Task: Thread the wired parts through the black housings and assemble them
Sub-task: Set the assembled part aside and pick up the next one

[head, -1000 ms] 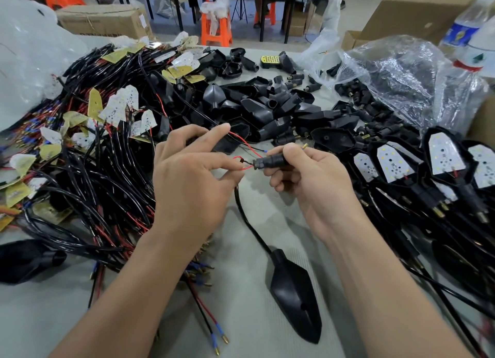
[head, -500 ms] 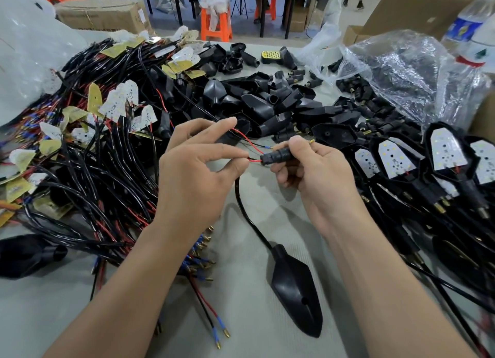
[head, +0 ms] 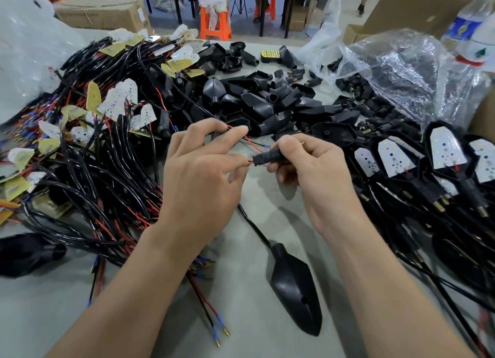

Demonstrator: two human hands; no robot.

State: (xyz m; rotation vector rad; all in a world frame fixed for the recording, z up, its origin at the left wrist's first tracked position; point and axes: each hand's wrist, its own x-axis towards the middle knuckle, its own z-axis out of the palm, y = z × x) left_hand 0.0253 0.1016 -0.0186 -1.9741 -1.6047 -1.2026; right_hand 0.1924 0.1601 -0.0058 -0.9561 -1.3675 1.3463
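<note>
My right hand (head: 310,167) grips a small black tubular housing (head: 267,157), held level at the middle of the table. My left hand (head: 199,175) pinches thin red and black wires (head: 250,142) right at the housing's left opening. The wires loop up over my left forefinger. From under my left hand a black cable (head: 254,227) runs down to a black arrow-shaped lamp shell (head: 296,286) lying flat on the table in front of me.
A heap of wired LED boards (head: 112,103) and black cables fills the left. Loose black housings (head: 257,103) pile up behind the hands. Assembled lamps with white LED boards (head: 444,148) lie at right, beside a clear plastic bag (head: 401,71) and water bottles (head: 468,22).
My left fingers have closed in on the housing's opening, and the visible red wire loop between the hands has shortened. The right hand holds the housing in about the same place.
</note>
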